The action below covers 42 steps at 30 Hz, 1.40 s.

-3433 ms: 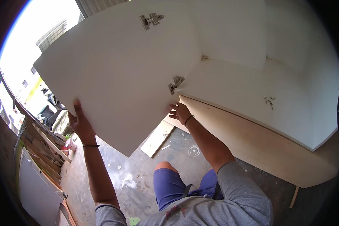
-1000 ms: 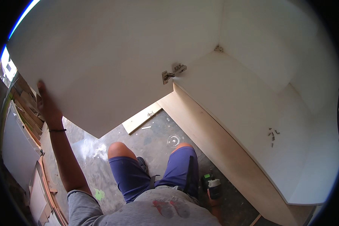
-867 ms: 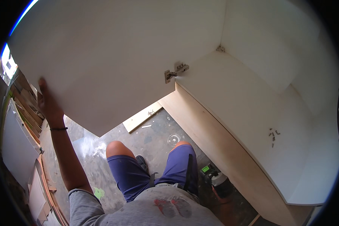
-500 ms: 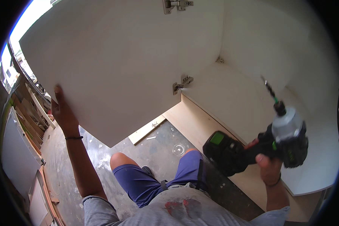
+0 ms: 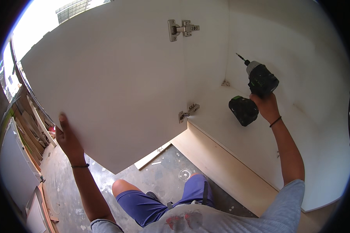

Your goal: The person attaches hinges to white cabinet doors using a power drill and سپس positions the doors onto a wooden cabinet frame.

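A large white cabinet door (image 5: 116, 89) hangs open in front of me on two metal hinges, an upper hinge (image 5: 181, 29) and a lower hinge (image 5: 188, 112). My left hand (image 5: 68, 138) grips the door's outer edge at the left. My right hand (image 5: 265, 106) holds a black and green cordless drill (image 5: 254, 91) inside the white cabinet (image 5: 307, 77), its bit pointing up and left toward the back corner.
The cabinet's light wooden front edge (image 5: 221, 159) runs diagonally below the drill. A loose wooden strip (image 5: 151, 156) lies on the stained concrete floor (image 5: 101, 182). Boards and panels (image 5: 25, 132) are stacked at the left. My knees in blue shorts (image 5: 159, 198) are below.
The drill has come up from the floor by my right leg into my right hand and now sits raised inside the cabinet. My left hand stays on the door edge.
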Available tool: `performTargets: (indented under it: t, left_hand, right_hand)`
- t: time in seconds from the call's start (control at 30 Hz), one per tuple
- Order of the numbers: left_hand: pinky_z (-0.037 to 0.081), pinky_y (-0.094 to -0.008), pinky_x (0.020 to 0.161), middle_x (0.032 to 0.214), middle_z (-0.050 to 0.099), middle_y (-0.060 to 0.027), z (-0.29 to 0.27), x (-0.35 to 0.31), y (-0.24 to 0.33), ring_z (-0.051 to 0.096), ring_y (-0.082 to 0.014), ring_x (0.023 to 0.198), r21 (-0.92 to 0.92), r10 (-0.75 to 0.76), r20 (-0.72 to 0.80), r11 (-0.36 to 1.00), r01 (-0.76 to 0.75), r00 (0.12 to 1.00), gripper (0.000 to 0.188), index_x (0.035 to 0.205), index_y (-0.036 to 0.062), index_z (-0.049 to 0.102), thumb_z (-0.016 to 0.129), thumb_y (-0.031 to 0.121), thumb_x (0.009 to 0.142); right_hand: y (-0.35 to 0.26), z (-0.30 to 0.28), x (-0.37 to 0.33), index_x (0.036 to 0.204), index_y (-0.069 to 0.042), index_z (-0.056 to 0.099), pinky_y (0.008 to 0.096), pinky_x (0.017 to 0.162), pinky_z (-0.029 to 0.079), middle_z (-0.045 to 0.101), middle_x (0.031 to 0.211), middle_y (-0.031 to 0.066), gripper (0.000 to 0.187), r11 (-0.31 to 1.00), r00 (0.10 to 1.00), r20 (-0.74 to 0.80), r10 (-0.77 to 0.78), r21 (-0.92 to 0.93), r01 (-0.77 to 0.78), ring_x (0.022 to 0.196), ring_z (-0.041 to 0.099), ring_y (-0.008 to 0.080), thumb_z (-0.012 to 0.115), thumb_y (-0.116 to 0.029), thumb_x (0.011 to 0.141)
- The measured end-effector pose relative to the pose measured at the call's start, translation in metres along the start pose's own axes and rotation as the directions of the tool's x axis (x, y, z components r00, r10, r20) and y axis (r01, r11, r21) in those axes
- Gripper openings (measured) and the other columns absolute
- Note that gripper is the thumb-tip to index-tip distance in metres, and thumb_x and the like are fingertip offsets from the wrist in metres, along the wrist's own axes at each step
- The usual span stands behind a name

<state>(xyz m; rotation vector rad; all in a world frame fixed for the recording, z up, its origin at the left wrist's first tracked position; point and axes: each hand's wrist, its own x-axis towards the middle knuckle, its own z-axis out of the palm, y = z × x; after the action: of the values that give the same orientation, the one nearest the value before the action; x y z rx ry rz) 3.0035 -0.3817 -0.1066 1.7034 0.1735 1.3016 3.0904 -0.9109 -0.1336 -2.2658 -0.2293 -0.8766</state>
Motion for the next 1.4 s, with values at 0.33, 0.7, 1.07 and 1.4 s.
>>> performTargets:
  t: [0.33, 0.7, 1.07, 1.4]
  left_hand:
    - [0.046, -0.0213, 0.062, 0.081, 0.058, -0.0010, -0.004, -0.001, -0.003, 0.055, -0.0080, 0.070, -0.105, 0.013, -0.034, 0.994, -0.017, 0.999, 0.051, 0.106, 0.0029, 0.055, 0.048, 0.050, 0.089]
    - [0.046, -0.0210, 0.061, 0.080, 0.059, -0.0011, -0.001, -0.009, 0.009, 0.056, -0.0084, 0.071, -0.067, 0.001, -0.049, 0.998, -0.004, 0.999, 0.046, 0.101, 0.0029, 0.056, 0.047, 0.047, 0.090]
    - [0.045, -0.0206, 0.061, 0.083, 0.059, -0.0018, -0.013, -0.005, 0.002, 0.055, -0.0071, 0.072, -0.086, -0.017, -0.041, 0.996, 0.014, 0.999, 0.050, 0.100, 0.0016, 0.057, 0.049, 0.049, 0.088]
    - [0.041, -0.0201, 0.057, 0.072, 0.056, 0.0018, -0.004, -0.007, 0.013, 0.050, -0.0055, 0.063, 0.010, 0.035, -0.117, 0.999, -0.034, 0.992, 0.048, 0.097, 0.0025, 0.059, 0.049, 0.049, 0.089]
  right_hand:
    - [0.039, 0.024, 0.022, 0.086, 0.001, 0.061, 0.0355, 0.063, 0.047, 0.063, 0.072, 0.0129, 0.028, 0.975, 0.962, 0.171, 0.215, 0.015, -0.220, 0.069, 0.062, 0.0252, 0.060, -0.024, 0.074]
    - [0.035, 0.014, 0.005, 0.106, 0.003, 0.053, 0.0356, 0.069, 0.046, 0.060, 0.093, 0.0146, 0.045, 0.988, 0.972, 0.190, 0.136, 0.048, -0.148, 0.079, 0.060, 0.0223, 0.068, -0.028, 0.076]
    - [-0.168, 0.031, 0.030, 0.099, -0.005, 0.053, 0.0411, 0.079, 0.041, 0.053, 0.096, 0.0124, 0.038, 0.583, 0.561, -0.178, -0.809, -0.116, 0.804, 0.090, 0.051, 0.0313, 0.067, -0.031, 0.075]
    - [-0.313, 0.075, 0.141, 0.111, 0.007, 0.051, 0.0424, 0.095, 0.037, 0.056, 0.108, 0.0234, 0.078, 0.504, 0.484, -0.149, -0.862, -0.150, 0.851, 0.106, 0.052, 0.0342, 0.059, -0.060, 0.072]
